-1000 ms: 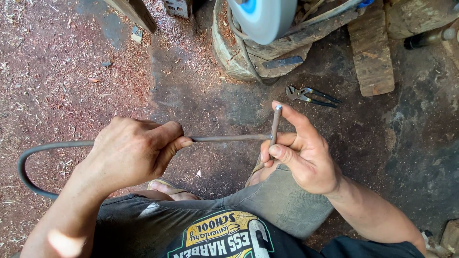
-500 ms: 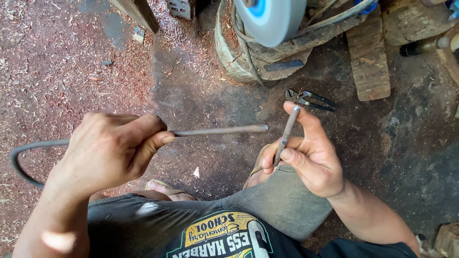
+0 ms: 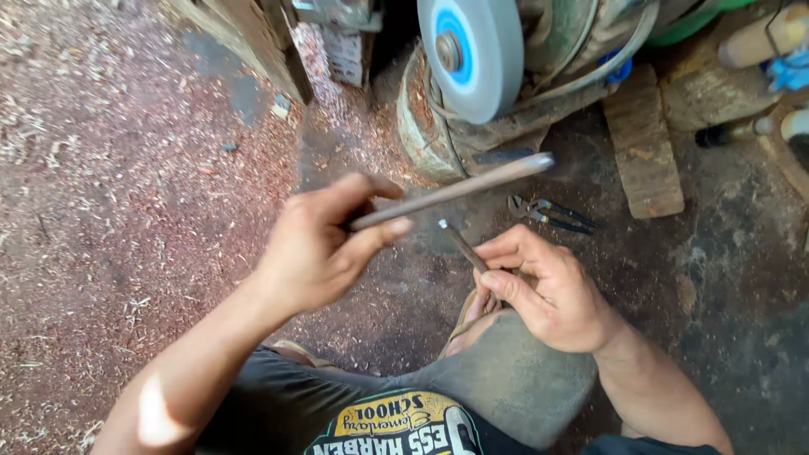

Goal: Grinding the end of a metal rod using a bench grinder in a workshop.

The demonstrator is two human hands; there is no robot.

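The left hand (image 3: 316,253) has swung its clamped metal rod (image 3: 455,190) up, tip now toward the grinding wheel (image 3: 472,55). The right hand (image 3: 548,291) pinches a short rod (image 3: 463,246) just below. Pliers (image 3: 548,215) lie beyond.

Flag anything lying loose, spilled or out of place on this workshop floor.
Wood shavings are strewn over the floor on the left. A pair of pliers lies loose on the dirt just beyond the right hand. The left hand holds a metal rod; nothing looks broken.
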